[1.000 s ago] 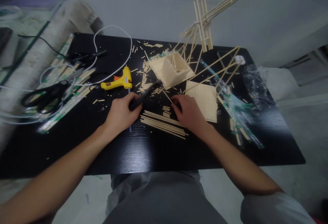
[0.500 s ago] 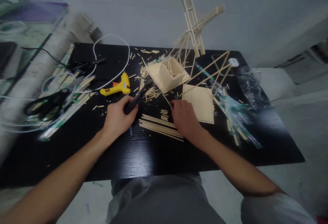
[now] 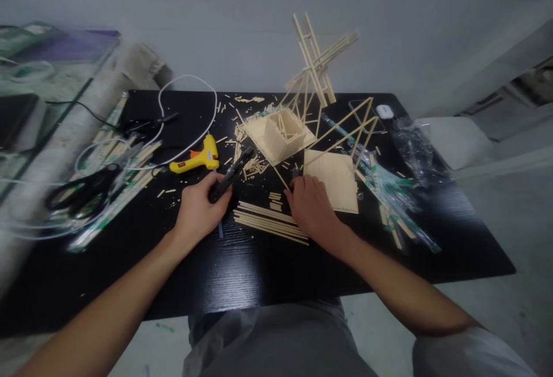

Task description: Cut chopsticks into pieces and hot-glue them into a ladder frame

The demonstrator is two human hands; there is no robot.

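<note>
My left hand (image 3: 201, 207) is closed around a long black hand tool (image 3: 231, 175), whose exact kind is hard to tell; it points up and away to the right. My right hand (image 3: 311, 207) rests on the table with curled fingers. A small dark grey tip (image 3: 295, 173) pokes out above them, the rest hidden. A thin wooden stick (image 3: 279, 174) runs from the model's base to these fingertips. Several wooden sticks (image 3: 268, 223) lie between my hands, beside short cut pieces (image 3: 275, 201). Beyond stands a wooden model (image 3: 283, 135) with a box on a square base.
A yellow glue gun (image 3: 201, 156) lies left, its white cable (image 3: 190, 76) looping behind. Black scissors (image 3: 86, 190) rest on bagged sticks at far left. A wooden panel (image 3: 332, 178) with a stick frame and wrapped sticks (image 3: 397, 210) are at right. A phone (image 3: 367, 118) lies behind.
The camera has tilted, so the table and the things on it sit slightly lower in view. Both hands keep about the same place and hold.
</note>
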